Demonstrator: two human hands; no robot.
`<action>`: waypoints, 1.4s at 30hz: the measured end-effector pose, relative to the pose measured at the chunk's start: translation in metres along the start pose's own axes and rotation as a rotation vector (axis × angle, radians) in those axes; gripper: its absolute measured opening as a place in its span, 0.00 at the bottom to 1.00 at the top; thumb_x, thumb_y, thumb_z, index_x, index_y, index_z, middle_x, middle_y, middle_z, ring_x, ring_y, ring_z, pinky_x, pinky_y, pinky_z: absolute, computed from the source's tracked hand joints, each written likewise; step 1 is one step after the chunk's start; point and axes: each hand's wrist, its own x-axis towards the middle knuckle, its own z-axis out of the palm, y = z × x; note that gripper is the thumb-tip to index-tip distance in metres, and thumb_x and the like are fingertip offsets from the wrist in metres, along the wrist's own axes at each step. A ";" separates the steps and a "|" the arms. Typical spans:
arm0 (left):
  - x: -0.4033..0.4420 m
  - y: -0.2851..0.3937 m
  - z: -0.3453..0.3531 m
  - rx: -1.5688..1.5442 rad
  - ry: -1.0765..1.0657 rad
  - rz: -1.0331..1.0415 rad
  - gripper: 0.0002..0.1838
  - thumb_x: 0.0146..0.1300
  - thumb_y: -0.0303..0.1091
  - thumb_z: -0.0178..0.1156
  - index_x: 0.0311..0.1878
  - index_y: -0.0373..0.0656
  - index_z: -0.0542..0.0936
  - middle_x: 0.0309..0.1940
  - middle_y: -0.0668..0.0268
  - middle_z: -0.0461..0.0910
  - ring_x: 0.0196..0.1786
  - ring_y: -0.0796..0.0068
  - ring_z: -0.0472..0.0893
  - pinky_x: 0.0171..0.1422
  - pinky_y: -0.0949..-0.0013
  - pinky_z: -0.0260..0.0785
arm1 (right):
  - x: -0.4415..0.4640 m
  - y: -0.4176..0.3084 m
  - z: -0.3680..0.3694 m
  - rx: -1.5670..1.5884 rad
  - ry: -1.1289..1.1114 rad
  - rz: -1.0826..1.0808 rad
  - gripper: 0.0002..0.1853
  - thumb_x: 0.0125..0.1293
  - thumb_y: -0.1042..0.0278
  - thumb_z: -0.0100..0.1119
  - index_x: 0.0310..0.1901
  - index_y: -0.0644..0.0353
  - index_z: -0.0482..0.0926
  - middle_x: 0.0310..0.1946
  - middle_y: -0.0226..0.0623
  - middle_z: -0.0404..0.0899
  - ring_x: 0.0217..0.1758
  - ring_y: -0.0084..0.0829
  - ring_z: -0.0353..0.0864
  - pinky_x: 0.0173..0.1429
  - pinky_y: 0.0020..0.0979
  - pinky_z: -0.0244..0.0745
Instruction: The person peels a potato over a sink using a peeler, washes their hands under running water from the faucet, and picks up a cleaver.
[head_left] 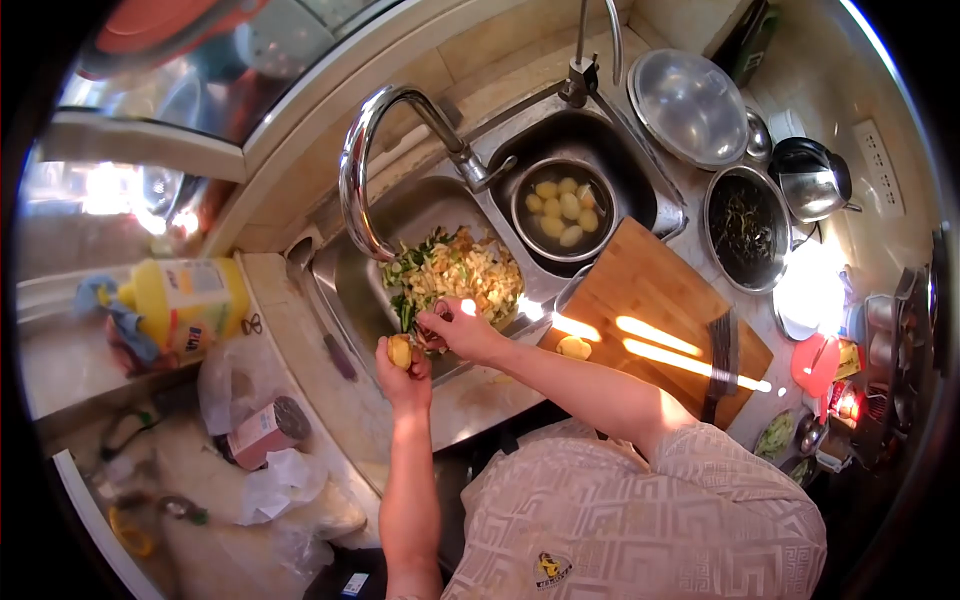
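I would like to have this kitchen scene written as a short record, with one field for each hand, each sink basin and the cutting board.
Left hand: holds a yellow potato
Right hand: holds a small tool, perhaps a peeler, close to the potato
Left basin: heap of pale scraps with green leaves
Right basin: metal bowl with pale potatoes inside
Cutting board: a dark knife lies across it

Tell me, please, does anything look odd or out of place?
Peelings and green scraps lie heaped in the left basin, looking messy; the cutting board sits askew, overlapping the edge of the right basin.
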 end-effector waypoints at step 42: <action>-0.002 0.018 0.004 -0.046 0.086 -0.276 0.18 0.64 0.42 0.41 0.42 0.41 0.76 0.24 0.69 0.73 0.15 0.83 0.61 0.16 0.80 0.52 | 0.012 0.017 -0.002 0.007 -0.212 0.100 0.11 0.64 0.65 0.57 0.29 0.61 0.71 0.32 0.33 0.77 0.36 0.26 0.79 0.41 0.29 0.83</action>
